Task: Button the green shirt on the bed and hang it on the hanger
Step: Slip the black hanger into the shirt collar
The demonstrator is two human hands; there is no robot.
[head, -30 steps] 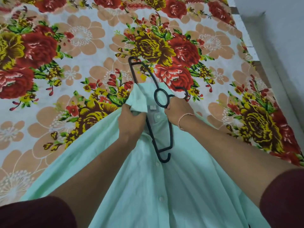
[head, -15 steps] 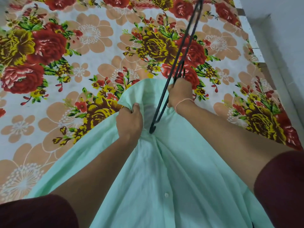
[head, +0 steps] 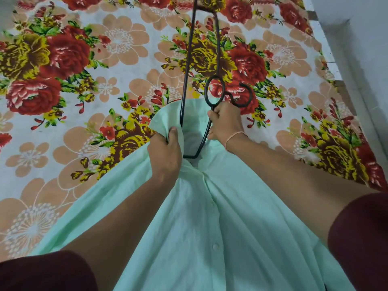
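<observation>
A bed covered by a floral sheet with red, yellow and peach flowers [head: 117, 85] fills the view beyond and to either side of both hands. Over it, spreading from the hands back toward the person, lies the pale mint-green cotton shirt [head: 210, 227], its front buttoned along a placket with small matching buttons. Its collar opening sits between the two grips. A thin black wire hanger [head: 185, 80] stands nearly upright, with one corner pushed down into that collar opening, just beside the left thumb; its ring and hook rise directly above the right fist. The left hand [head: 165, 154] has its grip closed on the bunched collar edge, thumb on top of the fabric. The right hand [head: 224, 122], a thin thread around its wrist, has its grip wrapped tight around the hanger's wire just below the ring.
</observation>
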